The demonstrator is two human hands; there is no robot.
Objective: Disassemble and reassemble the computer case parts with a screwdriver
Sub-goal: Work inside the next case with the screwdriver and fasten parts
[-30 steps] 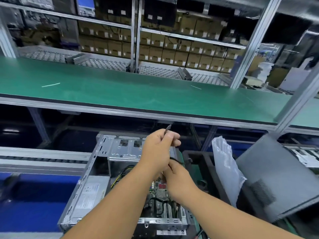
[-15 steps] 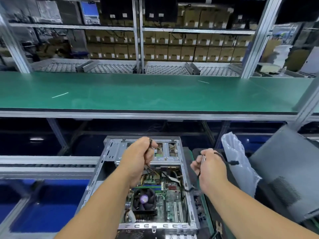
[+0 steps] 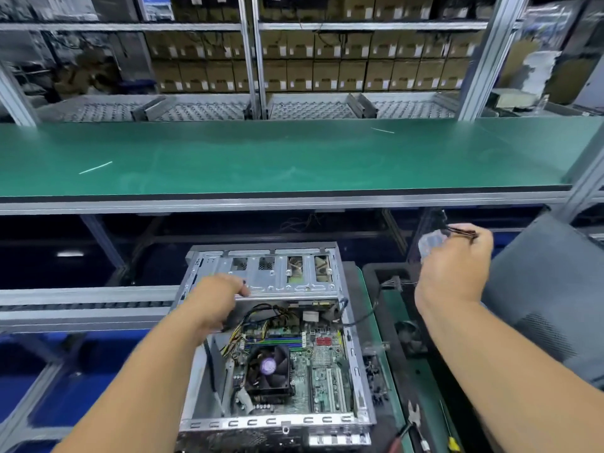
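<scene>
Behind your work spot runs a long green bench (image 3: 294,158), and past it stand metal shelves (image 3: 251,53) full of brown boxes (image 3: 327,73). Flat gray trays (image 3: 202,109) with rows of bumps sit on the low shelf. Under the green bench it is dark, with blue bins (image 3: 32,371) down on your left side.

Right below you lies the computer case (image 3: 277,338), open on top. You can see the green board (image 3: 323,364) inside, a black fan (image 3: 269,367) with a purple middle, and some yellow and black wires (image 3: 251,322). A shiny metal cage (image 3: 277,273) sits at the far end of the case.

Your left hand (image 3: 215,299) rests at the far left corner of the case, by the metal cage, with its fingers curled over the edge near the wires. I cannot tell if it grips anything.

Your right hand (image 3: 454,266) is up and off to the right of the case, well apart from it. It pinches a bunch of dark cables (image 3: 461,231) between thumb and fingers. Your two hands are far apart.

A gray side panel (image 3: 549,295) leans on the right. A yellow screwdriver (image 3: 449,433) and pliers (image 3: 415,420) lie on the green mat (image 3: 425,371) near your right arm, and no hand touches them.
</scene>
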